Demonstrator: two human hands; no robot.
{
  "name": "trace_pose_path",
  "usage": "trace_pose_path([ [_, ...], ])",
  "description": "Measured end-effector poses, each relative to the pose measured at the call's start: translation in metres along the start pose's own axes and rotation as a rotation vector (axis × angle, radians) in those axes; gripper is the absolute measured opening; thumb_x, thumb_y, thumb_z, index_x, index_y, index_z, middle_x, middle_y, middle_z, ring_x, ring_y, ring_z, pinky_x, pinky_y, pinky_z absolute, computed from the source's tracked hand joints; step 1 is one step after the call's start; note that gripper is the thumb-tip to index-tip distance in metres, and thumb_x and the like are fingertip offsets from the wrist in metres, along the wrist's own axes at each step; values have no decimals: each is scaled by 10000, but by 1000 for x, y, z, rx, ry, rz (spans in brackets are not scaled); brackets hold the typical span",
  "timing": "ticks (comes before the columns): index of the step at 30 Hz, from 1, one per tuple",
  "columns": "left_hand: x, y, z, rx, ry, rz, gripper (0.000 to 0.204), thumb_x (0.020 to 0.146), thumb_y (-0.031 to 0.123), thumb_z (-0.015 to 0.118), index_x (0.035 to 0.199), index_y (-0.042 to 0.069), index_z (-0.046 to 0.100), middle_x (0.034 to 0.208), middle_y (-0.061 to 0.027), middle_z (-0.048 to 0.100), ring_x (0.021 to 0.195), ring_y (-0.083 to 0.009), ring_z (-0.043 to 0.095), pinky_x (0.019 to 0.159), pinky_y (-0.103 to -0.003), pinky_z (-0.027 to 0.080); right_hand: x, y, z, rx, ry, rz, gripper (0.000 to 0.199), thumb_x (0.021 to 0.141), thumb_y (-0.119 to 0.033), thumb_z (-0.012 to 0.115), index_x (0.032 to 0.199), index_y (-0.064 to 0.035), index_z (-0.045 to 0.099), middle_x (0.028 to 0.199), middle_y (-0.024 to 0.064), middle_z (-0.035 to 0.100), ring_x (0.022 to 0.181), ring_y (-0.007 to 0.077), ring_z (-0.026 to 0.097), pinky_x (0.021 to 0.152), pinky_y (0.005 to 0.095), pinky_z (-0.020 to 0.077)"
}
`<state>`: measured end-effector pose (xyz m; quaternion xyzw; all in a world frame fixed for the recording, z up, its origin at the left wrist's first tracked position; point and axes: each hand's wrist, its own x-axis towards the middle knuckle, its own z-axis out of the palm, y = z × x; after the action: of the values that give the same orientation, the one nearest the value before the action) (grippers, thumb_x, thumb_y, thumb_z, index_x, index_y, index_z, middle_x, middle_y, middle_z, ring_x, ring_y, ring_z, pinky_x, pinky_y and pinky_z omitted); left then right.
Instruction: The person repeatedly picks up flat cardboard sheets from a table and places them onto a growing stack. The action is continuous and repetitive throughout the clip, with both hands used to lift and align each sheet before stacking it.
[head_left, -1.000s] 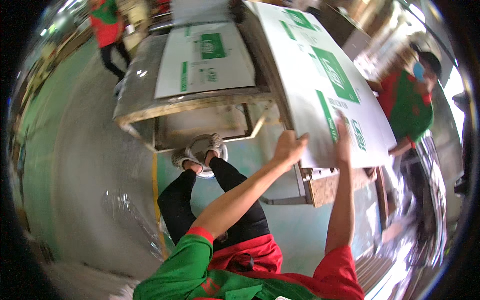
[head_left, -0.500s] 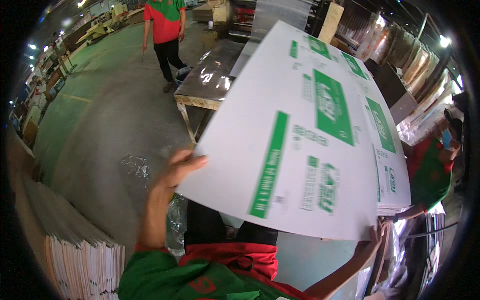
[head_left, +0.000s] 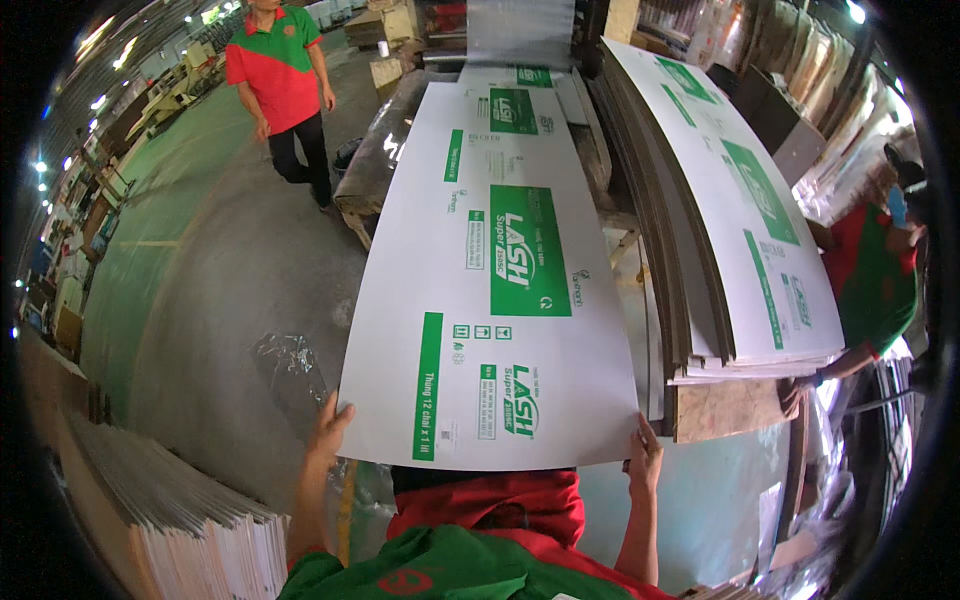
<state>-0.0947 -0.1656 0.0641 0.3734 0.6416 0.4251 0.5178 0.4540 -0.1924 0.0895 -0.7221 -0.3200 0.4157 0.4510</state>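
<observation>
Left hand: we see our left hand (head_left: 326,430) closed on the sheet's near left corner, lower left of centre.
Right hand: our right hand (head_left: 645,455) grips the near right corner.
Printed sheet: we hold the white-and-green sheet (head_left: 530,345) mid-frame, its far end toward the upper centre.
Sheet stack: we see one (head_left: 755,270) at right.
Co-worker: we see one (head_left: 875,275) at the right edge.

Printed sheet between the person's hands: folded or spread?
Spread. The printed sheet shows one broad, continuous face from the left hand across to the right hand, no flap folded over it; its underside is hidden.
</observation>
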Motion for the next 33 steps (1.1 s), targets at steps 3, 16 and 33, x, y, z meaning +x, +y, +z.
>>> trace_pose_path([
  [3, -3, 16, 0, 88, -10, 81, 792, 953, 301, 625, 1561, 16, 206, 1571, -203, 318, 1447, -284, 302, 1166, -380, 247, -9, 10, 3, -94, 110, 88, 391, 996, -164, 560, 1380, -93, 586, 582, -49, 439, 430, 51, 331, 392, 267, 304],
  [16, 5, 60, 6, 116, -81, 17, 780, 881, 92, 643, 1547, -2, 249, 1537, -180, 384, 1409, -257, 371, 1154, -371, 278, -20, 16, 14, -51, 152, 142, 412, 984, -183, 576, 1378, -64, 581, 631, -65, 456, 434, 33, 291, 374, 268, 250],
  [33, 345, 129, 78, 153, -101, -6, 804, 906, 220, 681, 1561, 55, 245, 1590, -153, 304, 1465, -257, 280, 1179, -387, 243, 302, -35, 147, -186, 206, -71, 399, 1008, -175, 542, 1359, 11, 570, 1211, 110, 661, 1071, 163, 591, 966, 294, 434],
])
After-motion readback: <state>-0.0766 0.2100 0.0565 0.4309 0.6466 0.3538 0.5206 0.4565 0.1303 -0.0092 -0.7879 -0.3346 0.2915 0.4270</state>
